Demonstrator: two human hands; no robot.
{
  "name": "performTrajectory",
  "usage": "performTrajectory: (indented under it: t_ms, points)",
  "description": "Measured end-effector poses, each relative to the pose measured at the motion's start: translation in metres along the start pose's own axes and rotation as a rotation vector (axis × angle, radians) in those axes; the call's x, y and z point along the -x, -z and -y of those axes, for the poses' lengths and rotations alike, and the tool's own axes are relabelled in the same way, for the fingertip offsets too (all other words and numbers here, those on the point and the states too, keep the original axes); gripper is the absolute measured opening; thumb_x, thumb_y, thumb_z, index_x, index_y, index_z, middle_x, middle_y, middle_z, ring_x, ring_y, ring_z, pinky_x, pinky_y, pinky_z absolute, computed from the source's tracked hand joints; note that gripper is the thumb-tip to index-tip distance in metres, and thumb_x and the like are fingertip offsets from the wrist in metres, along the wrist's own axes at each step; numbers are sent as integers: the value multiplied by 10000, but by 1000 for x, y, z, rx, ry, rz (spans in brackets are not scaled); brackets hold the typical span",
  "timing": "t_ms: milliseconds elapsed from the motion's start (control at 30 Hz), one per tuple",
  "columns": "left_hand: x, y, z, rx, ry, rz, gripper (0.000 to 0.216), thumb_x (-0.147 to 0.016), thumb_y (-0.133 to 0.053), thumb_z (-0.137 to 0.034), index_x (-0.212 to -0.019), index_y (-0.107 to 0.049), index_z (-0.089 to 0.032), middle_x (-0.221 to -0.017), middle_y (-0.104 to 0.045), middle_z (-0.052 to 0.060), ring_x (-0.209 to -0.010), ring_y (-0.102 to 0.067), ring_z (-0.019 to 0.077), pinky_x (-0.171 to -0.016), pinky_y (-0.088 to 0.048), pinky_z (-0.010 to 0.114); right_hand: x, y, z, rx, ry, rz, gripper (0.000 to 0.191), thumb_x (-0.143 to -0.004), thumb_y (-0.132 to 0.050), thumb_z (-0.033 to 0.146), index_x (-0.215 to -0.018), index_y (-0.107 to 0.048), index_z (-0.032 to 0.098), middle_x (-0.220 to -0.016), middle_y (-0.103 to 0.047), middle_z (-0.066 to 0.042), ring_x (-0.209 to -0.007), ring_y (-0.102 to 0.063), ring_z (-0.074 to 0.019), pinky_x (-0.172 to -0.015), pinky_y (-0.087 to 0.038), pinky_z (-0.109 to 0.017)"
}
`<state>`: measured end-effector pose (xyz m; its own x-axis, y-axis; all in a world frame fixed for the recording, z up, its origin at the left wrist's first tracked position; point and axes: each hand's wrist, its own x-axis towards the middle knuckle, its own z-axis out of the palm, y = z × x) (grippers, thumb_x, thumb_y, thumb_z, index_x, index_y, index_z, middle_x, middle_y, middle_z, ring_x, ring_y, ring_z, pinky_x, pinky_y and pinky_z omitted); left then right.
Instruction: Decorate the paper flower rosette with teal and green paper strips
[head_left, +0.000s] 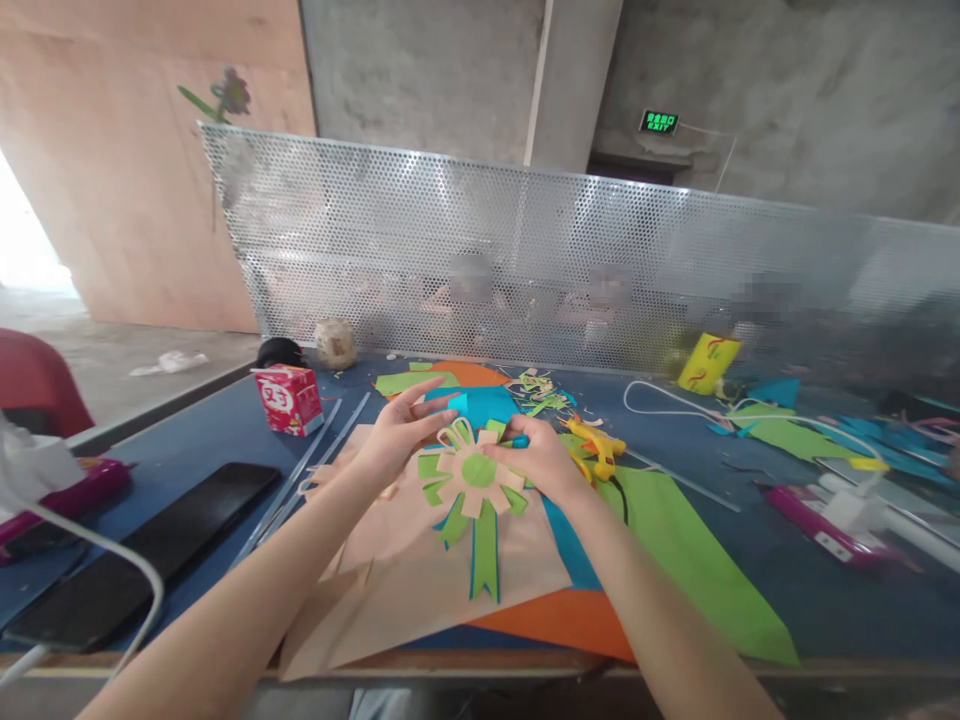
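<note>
A paper rosette [478, 470] with a green round centre, cream and green petals and green tails edged in blue is held up over the cream sheet [450, 590]. My right hand [541, 455] pinches its right edge, thumb on the front and the other fingers curled behind. At the rosette's upper left is my left hand [405, 432], its fingers apart and stretched toward the right. Whether the left fingertips touch the cream loops at the top I cannot tell. Behind both hands lies a blue sheet [487, 402].
Right of my hands lie a yellow glue gun [598, 447] and a green sheet [697, 565]. Paper scraps [541, 390] are heaped near the perforated metal divider [375, 230]. On the left are a black phone [157, 550], clear sticks [300, 470] and a red box [289, 400].
</note>
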<state>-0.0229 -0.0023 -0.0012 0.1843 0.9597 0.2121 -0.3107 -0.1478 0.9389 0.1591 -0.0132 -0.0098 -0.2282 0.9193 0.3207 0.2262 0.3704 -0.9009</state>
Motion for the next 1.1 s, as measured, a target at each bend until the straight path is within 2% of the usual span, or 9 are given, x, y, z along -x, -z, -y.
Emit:
performTrajectory:
  t_ms: [133,300,700,1100]
  points:
    - [-1,-1,-1,36,-73,11,706,-595,-689,-95,-1228,-399,-210,-1020,-635,74,-714,-630,127,-638,-513,233,1,-1,2,-2,-17,20,199,-586,-660,261,-746,-647,144,-722,-656,-39,-679,-596,-166,-614,-449,-265]
    - [-1,0,-1,0,-106,2,745,-577,-701,-101,-1239,-380,-215,-1172,-552,122,-795,-629,165,-667,-514,257,3,-1,4,9,-25,52,206,-591,-655,285,-746,-655,150,-711,-666,-39,-693,-611,-183,-597,-467,-276]
    - [-1,4,0,-92,-165,12,798,-574,-706,-112,-1272,-338,-231,-1110,-591,111,-836,-622,192,-682,-505,269,5,1,3,22,-50,93,201,-598,-658,314,-712,-641,149,-753,-675,-49,-729,-621,-191,-614,-475,-277]
    - [0,4,-2,-173,-203,-15,880,-570,-709,-136,-1313,-249,-248,-1040,-630,101,-747,-637,179,-649,-501,283,4,0,1,29,-30,100,235,-597,-660,332,-742,-645,148,-778,-672,-54,-732,-614,-195,-623,-468,-279]
